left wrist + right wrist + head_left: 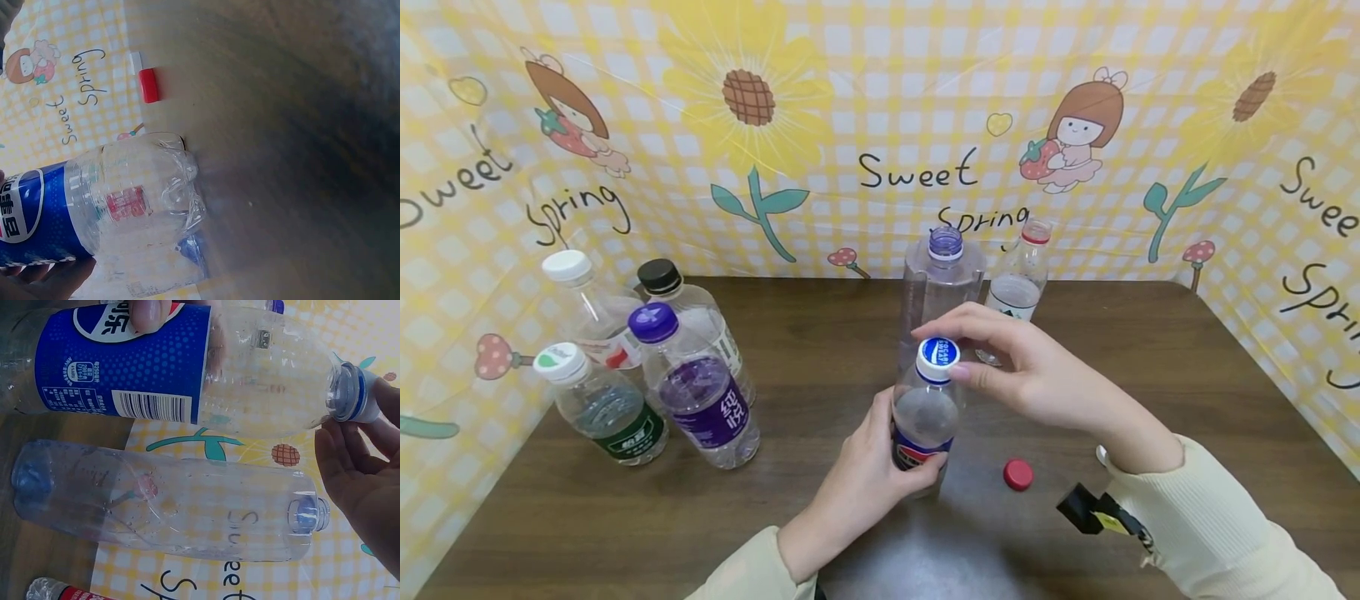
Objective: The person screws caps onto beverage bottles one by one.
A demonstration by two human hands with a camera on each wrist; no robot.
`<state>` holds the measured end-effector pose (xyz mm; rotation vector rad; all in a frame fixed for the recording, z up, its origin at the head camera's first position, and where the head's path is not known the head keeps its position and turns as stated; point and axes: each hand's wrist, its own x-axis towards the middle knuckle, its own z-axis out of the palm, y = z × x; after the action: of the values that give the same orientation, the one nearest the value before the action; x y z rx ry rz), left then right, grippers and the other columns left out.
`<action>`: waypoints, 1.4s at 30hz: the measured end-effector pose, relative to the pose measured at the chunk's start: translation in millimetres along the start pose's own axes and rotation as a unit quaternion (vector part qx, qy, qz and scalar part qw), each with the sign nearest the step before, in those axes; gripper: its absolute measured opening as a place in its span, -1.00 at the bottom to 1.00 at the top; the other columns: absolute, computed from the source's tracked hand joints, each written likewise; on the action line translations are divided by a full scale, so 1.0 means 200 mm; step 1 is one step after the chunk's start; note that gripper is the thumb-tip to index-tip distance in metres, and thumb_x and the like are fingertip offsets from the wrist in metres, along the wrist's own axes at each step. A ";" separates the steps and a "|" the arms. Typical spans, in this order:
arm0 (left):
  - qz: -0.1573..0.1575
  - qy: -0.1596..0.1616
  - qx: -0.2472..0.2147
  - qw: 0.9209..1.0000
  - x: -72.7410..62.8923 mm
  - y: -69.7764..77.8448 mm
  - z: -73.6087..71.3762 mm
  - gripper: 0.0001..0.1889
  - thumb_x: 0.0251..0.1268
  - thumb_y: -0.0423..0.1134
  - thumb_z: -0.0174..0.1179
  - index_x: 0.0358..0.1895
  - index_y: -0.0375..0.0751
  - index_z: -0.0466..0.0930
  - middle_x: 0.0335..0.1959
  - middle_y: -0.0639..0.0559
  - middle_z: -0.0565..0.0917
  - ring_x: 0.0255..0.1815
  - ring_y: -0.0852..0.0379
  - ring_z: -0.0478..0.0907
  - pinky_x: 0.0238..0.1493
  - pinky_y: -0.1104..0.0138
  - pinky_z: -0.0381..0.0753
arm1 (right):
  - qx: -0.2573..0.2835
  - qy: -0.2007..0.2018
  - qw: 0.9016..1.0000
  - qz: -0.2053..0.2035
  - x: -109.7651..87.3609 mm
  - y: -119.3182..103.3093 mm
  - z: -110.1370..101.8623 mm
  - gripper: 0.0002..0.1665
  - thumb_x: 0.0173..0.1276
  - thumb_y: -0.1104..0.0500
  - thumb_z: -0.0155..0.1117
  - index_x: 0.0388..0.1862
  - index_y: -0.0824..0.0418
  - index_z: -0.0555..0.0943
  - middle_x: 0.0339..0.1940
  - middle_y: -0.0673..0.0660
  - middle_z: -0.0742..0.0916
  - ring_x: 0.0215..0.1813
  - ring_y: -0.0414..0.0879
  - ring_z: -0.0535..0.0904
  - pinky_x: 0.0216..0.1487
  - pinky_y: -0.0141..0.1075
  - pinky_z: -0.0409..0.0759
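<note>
My left hand [880, 458] grips a clear plastic soda bottle [928, 408] round its blue label, holding it upright. A white cap [938, 360] with a blue printed top sits on the bottle's neck. Thumb and fingers of my right hand [1022, 358] pinch this cap at its sides. The right wrist view shows the cap [369, 397] over the neck, with the right hand's fingers curled about it. In the left wrist view the bottle's ridged base [181, 187] is seen close to the table.
Behind stand two uncapped bottles, a tall clear purplish one [917, 287] and a smaller red-ringed one [1018, 283]. A red cap [1018, 474] lies right of the held bottle; a white cap [1102, 455] peeks out by the right sleeve. Several capped bottles, one purple-labelled [707, 404], stand left.
</note>
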<state>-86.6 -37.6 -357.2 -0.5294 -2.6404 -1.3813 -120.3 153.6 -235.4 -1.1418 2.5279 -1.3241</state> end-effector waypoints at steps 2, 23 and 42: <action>0.003 0.000 0.004 1.000 0.00 0.00 0.00 -0.23 0.00 -0.15 0.43 0.26 -0.18 0.18 0.04 -0.10 0.58 -0.01 0.04 0.63 0.03 0.14 0.64 | 0.002 0.009 1.000 0.014 0.00 0.00 0.00 -0.64 0.36 0.26 0.20 0.13 0.21 0.55 0.05 0.02 0.64 0.08 -0.26 0.48 0.09 -0.40 0.52; -0.001 -0.005 0.004 1.000 0.00 -0.01 0.00 -0.23 0.02 -0.14 0.42 0.26 -0.17 0.17 0.04 -0.10 0.57 0.01 0.03 0.62 0.07 0.12 0.63 | 0.017 -0.001 0.999 0.049 -0.01 0.01 0.01 -0.50 0.40 0.15 0.17 0.31 0.11 0.43 0.25 0.01 0.58 0.21 -0.21 0.50 0.25 -0.19 0.49; -0.009 -0.005 0.002 1.000 0.00 0.00 0.00 -0.20 0.00 -0.11 0.43 0.28 -0.14 0.15 0.06 -0.07 0.56 0.00 0.05 0.61 0.07 0.13 0.63 | 0.040 0.024 0.997 0.061 0.00 0.02 0.02 -0.64 0.32 0.26 0.25 0.10 0.22 0.54 -0.09 0.08 0.68 -0.03 -0.17 0.56 -0.03 -0.39 0.59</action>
<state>-86.9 -38.5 -356.9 -0.5145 -2.6627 -1.3812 -121.6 151.8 -239.6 -0.9350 2.5065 -1.4250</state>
